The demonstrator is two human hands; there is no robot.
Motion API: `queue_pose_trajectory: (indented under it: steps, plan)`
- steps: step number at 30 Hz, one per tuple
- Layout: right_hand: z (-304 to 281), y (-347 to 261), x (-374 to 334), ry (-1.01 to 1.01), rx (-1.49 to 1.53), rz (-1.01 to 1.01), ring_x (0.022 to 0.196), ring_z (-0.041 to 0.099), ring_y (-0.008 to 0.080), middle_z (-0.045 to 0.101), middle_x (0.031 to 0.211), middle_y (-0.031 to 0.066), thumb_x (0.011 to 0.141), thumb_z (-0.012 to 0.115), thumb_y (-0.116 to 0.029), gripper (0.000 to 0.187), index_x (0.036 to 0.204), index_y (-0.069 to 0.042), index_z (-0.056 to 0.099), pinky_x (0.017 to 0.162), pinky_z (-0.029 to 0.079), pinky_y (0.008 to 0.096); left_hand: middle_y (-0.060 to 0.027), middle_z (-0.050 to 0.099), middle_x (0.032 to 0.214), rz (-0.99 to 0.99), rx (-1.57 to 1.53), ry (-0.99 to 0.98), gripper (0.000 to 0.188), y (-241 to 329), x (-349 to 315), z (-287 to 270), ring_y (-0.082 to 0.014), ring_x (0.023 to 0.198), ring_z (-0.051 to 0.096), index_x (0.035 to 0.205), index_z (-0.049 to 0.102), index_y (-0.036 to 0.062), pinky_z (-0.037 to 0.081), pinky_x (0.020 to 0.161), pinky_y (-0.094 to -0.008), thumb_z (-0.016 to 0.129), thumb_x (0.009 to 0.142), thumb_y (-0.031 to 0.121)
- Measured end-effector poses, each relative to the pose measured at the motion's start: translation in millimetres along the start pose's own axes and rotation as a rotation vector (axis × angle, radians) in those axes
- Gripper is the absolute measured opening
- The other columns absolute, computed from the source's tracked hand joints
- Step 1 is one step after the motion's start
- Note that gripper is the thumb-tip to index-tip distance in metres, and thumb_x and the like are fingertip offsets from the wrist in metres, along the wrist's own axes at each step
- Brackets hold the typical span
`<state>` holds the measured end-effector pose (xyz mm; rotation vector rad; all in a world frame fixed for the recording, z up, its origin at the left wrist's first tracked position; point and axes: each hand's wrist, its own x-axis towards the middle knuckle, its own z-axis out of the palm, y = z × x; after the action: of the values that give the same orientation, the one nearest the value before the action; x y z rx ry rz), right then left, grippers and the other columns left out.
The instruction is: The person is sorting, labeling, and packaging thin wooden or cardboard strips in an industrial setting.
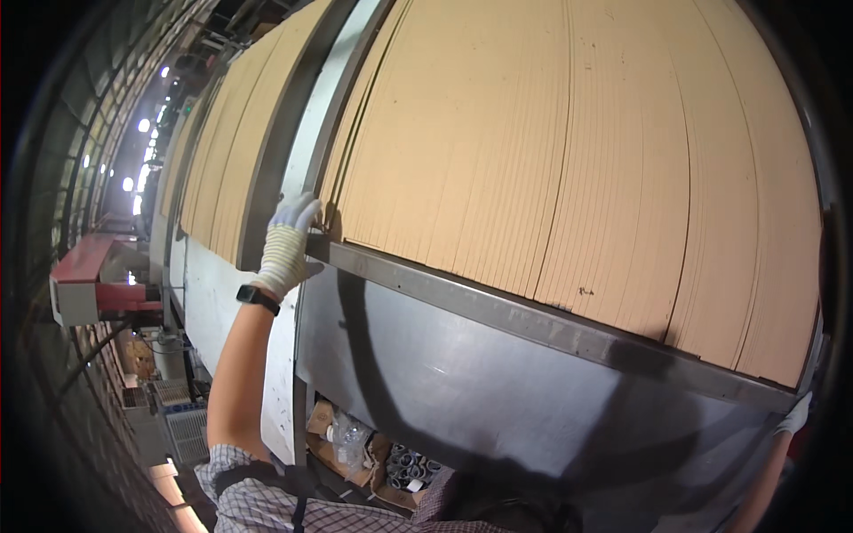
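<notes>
My left hand (289,235), in a white and yellow-green knitted glove, is closed round the near left corner of a grey metal frame (498,298). Its fingers curl over the edge and the thumb lies lower down. Inside the frame lies a broad tan surface (471,142) with long seams and fine parallel lines; its material is hard to make out. At the far right, my right hand (793,415), also gloved, is at the frame's near right corner. The dark picture rim and the frame hide its fingers.
Left of a pale gap (324,107) stands a similar tan-topped unit (244,133). Below the frame is a smooth metal side panel (462,355). A cardboard box (333,453) underneath holds clear plastic and dark ring-shaped parts (409,466). A red and grey machine (98,280) stands at the left.
</notes>
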<state>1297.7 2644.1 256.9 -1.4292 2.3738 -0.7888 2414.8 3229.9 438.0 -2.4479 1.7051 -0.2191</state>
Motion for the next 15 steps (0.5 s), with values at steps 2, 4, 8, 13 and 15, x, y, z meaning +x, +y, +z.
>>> queue_pose_trajectory:
  steps: [2,4,8,13,15]
  plan:
    - [31,24,-38,-0.036,-0.033,0.102,0.119,0.057,0.0215,0.061,0.131,0.014,0.101,0.045,-0.045,0.062,0.131,0.009,0.053,0.103,0.04,0.0269,-0.0166,0.053,0.128,0.067,0.053,-0.064,0.079,-9,32,5,-0.0393,0.117,0.05,0.127,0.048,0.0102,0.043,0.1,-0.0454,0.083,0.055,0.014]
    - [21,14,-41,-0.046,-0.127,0.24,0.113,0.061,0.0234,0.064,0.126,0.0168,0.1,0.046,-0.047,0.063,0.127,0.009,0.056,0.101,0.042,0.0272,-0.018,0.054,0.125,0.052,0.007,-0.145,0.066,-9,34,10,-0.0394,0.115,0.051,0.123,0.05,0.0087,0.044,0.099,-0.0454,0.076,0.063,0.014]
    - [29,4,-67,-0.076,-0.025,0.187,0.116,0.059,0.0237,0.062,0.129,0.018,0.101,0.044,-0.046,0.062,0.13,0.007,0.054,0.102,0.042,0.0278,-0.0171,0.055,0.121,0.034,-0.122,-0.159,0.062,-23,17,22,-0.0394,0.112,0.052,0.118,0.051,0.0079,0.044,0.096,-0.0457,0.077,0.063,0.014]
    - [-17,-6,-54,-0.003,0.035,0.204,0.117,0.058,0.0218,0.059,0.132,0.0165,0.102,0.045,-0.043,0.06,0.135,0.007,0.049,0.103,0.041,0.0283,-0.0164,0.053,0.124,-0.087,-0.118,-0.004,0.063,26,15,-2,-0.0389,0.114,0.05,0.117,0.05,0.0062,0.042,0.099,-0.0476,0.078,0.061,0.01]
    - [0,10,-81,-0.023,0.024,0.256,0.117,0.058,0.0213,0.058,0.133,0.0162,0.102,0.045,-0.042,0.06,0.136,0.007,0.048,0.104,0.041,0.0284,-0.0162,0.052,0.126,0.162,-0.063,-0.085,0.066,57,43,-14,-0.0386,0.117,0.05,0.12,0.049,0.0058,0.041,0.099,-0.0493,0.076,0.06,0.009]
